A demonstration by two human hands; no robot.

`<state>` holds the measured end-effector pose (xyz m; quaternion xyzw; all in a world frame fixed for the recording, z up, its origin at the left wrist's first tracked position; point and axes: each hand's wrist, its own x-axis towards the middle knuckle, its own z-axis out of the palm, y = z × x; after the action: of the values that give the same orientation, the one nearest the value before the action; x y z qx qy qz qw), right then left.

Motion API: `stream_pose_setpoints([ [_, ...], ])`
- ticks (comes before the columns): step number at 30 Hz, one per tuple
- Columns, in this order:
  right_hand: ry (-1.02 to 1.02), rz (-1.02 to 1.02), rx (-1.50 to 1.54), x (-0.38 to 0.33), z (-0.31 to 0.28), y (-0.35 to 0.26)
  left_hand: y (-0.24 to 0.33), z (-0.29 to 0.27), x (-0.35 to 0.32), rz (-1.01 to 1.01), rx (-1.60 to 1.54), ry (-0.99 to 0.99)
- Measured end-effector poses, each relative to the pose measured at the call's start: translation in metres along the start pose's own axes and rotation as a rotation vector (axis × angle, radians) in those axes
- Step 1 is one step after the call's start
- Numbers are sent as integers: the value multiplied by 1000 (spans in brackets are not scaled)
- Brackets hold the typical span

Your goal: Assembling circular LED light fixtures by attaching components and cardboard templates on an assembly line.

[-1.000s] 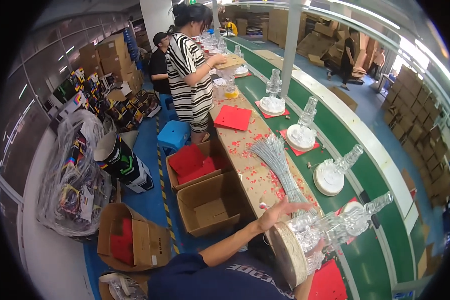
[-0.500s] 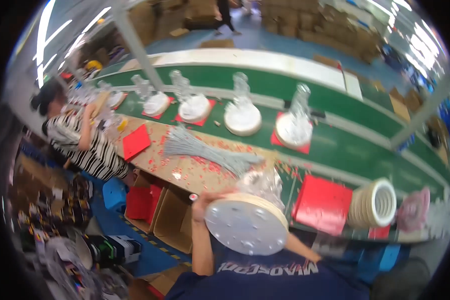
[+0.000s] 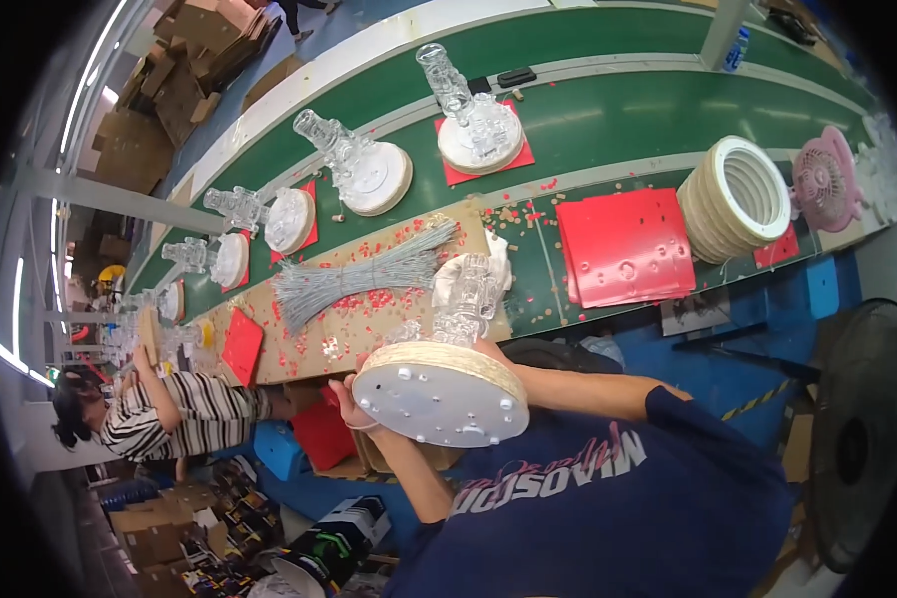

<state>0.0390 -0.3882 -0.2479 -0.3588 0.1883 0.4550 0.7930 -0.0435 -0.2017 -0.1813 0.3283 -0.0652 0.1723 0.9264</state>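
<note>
Tilted up in front of my chest is a round white base point(image 3: 439, 399) with a cream layered rim; its flat underside, with small studs and holes, faces me. Clear moulded plastic parts point(image 3: 468, 304) stand on its far side. Gripping its left edge is my left hand point(image 3: 354, 404), fingers partly tucked behind the rim. My right hand point(image 3: 492, 351) holds the far right edge, mostly hidden by the base. Just beyond, a bundle of thin grey wire ties point(image 3: 359, 279) lies on a brown board point(image 3: 289, 351) scattered with small red bits.
Similar bases with clear parts point(image 3: 480, 135) stand along the green belt point(image 3: 608, 120), several on red sheets. To the right are a red sheet stack point(image 3: 628, 249), cream rings point(image 3: 733, 199), a pink fan point(image 3: 827, 179) and a large dark fan point(image 3: 857, 439). A striped-shirted co-worker point(image 3: 184, 414) works at left.
My view has tilted and swung, so the belt now slants up to the right. The base stays in both hands, its clear parts now sharper and standing up behind it.
</note>
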Motion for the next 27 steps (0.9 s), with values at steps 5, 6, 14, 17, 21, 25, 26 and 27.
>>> stream_pose_setpoints([
  [5,-38,174,140,6,29,4,27,4,14,48,254,-227],
  [6,-159,182,186,13,25,8,32,2,15,6,330,-172],
  [14,-989,178,523,57,-15,12,29,-8,63,-106,394,146],
  [17,-1117,-164,544,46,6,-23,26,-1,94,-137,599,315],
  [21,-892,-204,504,7,31,-49,22,-4,135,-255,810,324],
  [25,-1281,-361,783,12,29,-68,-10,24,165,-391,636,216],
  [26,-1270,-382,782,11,20,-70,-20,29,169,-418,613,243],
  [27,-1201,-341,754,5,12,-72,-27,36,171,-440,589,279],
])
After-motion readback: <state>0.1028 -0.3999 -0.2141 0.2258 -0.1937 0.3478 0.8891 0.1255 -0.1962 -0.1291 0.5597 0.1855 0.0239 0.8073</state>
